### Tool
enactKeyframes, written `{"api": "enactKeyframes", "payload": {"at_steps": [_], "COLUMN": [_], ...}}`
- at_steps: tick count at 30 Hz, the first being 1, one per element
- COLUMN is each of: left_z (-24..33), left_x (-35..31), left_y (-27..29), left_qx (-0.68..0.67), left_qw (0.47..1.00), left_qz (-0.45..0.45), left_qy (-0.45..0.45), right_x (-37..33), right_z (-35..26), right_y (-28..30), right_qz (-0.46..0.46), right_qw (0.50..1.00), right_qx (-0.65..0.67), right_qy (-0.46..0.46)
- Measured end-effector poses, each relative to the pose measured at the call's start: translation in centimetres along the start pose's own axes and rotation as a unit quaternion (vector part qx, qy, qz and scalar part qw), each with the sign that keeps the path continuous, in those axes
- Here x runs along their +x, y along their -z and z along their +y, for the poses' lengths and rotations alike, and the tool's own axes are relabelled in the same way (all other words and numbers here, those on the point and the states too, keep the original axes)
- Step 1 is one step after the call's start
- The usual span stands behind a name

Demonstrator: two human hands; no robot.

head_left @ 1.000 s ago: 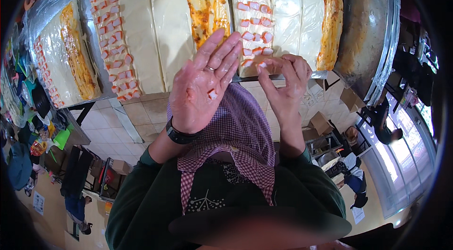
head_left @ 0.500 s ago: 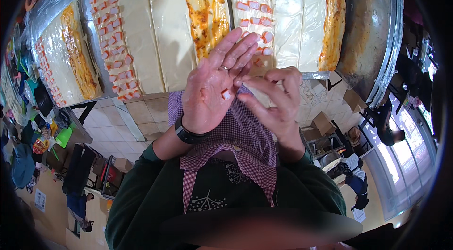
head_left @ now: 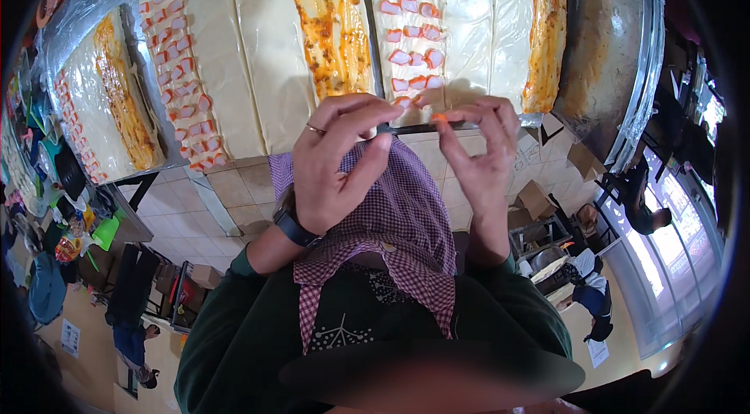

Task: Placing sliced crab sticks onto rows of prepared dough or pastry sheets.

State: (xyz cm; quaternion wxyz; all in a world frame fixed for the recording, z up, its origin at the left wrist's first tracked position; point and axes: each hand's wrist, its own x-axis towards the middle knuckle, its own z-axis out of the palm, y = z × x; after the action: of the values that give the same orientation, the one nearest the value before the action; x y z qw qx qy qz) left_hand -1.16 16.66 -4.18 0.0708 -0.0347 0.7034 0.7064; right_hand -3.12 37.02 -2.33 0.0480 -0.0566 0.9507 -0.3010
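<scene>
My right hand (head_left: 483, 144) pinches a small orange-red and white piece of crab stick (head_left: 441, 118) between thumb and fingertips, over the near edge of a pale dough sheet (head_left: 467, 31). To its left, my left hand (head_left: 336, 160) is palm down with bent fingers, its thumb apart from the forefinger. The forefinger tip is beside a crab stick piece (head_left: 402, 101) at the near end of the rows; whether it touches is unclear. Above lie rows of crab stick pieces (head_left: 408, 5) on the dough. An orange sauce strip (head_left: 544, 31) coats this sheet's right side.
Another dough sheet (head_left: 258, 47) has crab stick rows on its left and an orange sauce strip (head_left: 332, 23) on its right. A smaller one (head_left: 98, 90) lies further left. A plastic-wrapped surface (head_left: 605, 47) is at the right. People are visible in the background.
My left hand has turned from palm up, with a crab stick piece on it, to palm down with bent fingers. My right hand has moved slightly right and now shows a piece in its pinch.
</scene>
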Motion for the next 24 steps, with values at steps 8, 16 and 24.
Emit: {"api": "enactKeyframes", "payload": {"at_steps": [8,16,24], "left_z": [-0.5,-1.4,-0.2], "left_x": [0.7,1.2,0.6], "left_y": [-1.9,-2.2,-1.4], "left_qx": [0.289,0.366,0.352], "left_qw": [0.953,0.923,0.924], "left_qz": [0.005,0.016,0.031], "left_qy": [-0.091,-0.120,-0.144], "right_x": [0.9,1.1,0.4], "right_z": [1.7,1.7,1.4], "right_y": [-0.6,-1.3,-0.5], "right_qz": [0.046,0.071,0.108], "right_qw": [0.993,0.990,0.988], "right_qx": [-0.101,-0.108,-0.099], "right_qy": [0.028,0.054,0.053]}}
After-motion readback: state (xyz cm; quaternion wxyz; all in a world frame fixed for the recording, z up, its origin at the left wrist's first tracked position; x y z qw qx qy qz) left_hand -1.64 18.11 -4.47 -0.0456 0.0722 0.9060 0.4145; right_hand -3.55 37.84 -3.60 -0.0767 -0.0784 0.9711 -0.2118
